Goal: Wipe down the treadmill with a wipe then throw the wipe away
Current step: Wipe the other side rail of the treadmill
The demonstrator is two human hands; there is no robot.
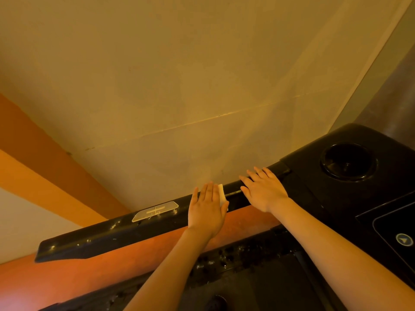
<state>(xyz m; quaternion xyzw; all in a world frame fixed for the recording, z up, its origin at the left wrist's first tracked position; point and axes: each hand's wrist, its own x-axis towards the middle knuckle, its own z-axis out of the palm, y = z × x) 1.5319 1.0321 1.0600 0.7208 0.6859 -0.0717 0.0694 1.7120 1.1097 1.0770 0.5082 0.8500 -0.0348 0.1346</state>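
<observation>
The treadmill's black left handrail point(125, 230) runs from lower left up toward the black console point(314, 198). My left hand point(207, 209) lies flat on the rail with straight fingers, pressing a small white wipe point(221, 194) that peeks out at its right edge. A little further up the same rail, my right hand point(263, 190) rests with fingers spread, close to the console. Most of the wipe is hidden under my left palm.
A round cup holder point(349, 161) sits in the console top, and a control panel with an arrow button point(404, 240) is at the right edge. A worn sticker point(155, 211) marks the rail. The wall stands close behind; the treadmill deck point(258, 286) lies below.
</observation>
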